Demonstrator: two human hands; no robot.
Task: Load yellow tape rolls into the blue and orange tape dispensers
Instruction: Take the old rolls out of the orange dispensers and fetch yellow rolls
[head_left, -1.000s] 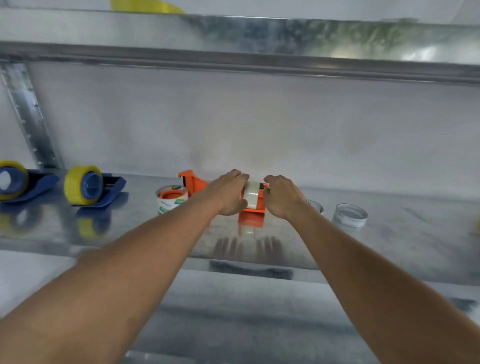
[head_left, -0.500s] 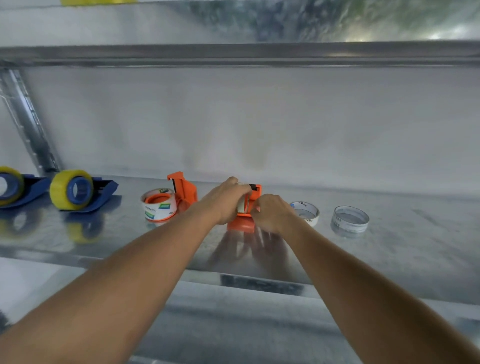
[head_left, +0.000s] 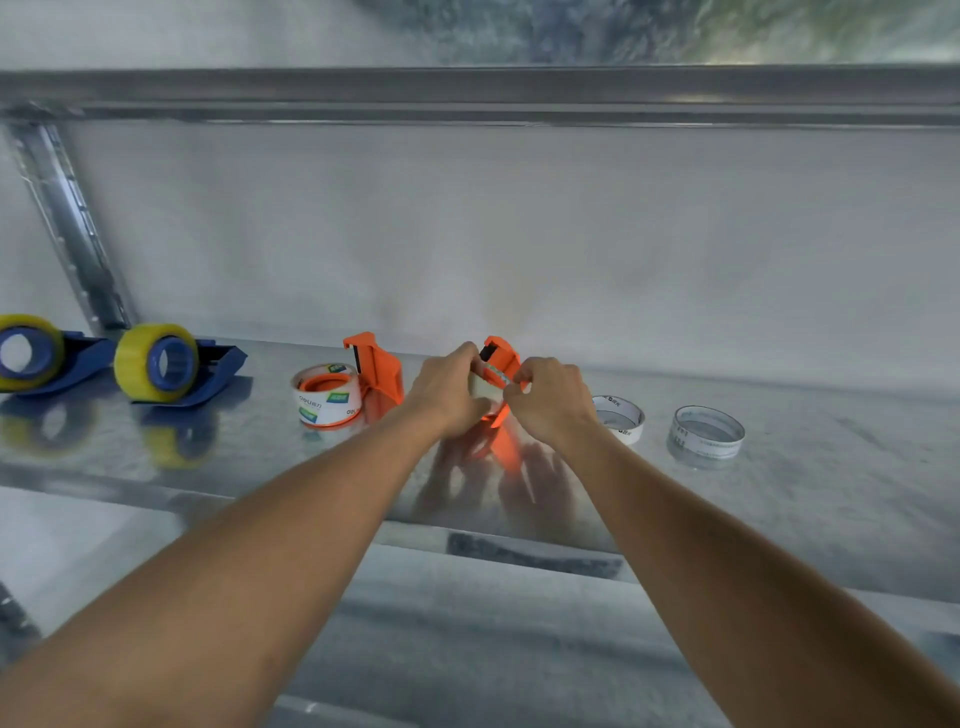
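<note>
Both hands clamp the orange dispenser (head_left: 501, 364) mid-shelf: left hand (head_left: 451, 391) around its pale roll, right hand (head_left: 548, 400) seemingly pinching the tape end. Bare shelf (head_left: 831, 467) lies right of it. It now stands more upright than before.

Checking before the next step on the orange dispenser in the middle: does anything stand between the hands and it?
Nothing visible does. The left hand and right hand are both already on the orange dispenser, the right hand's fingers pinching at its tape roll.
</note>
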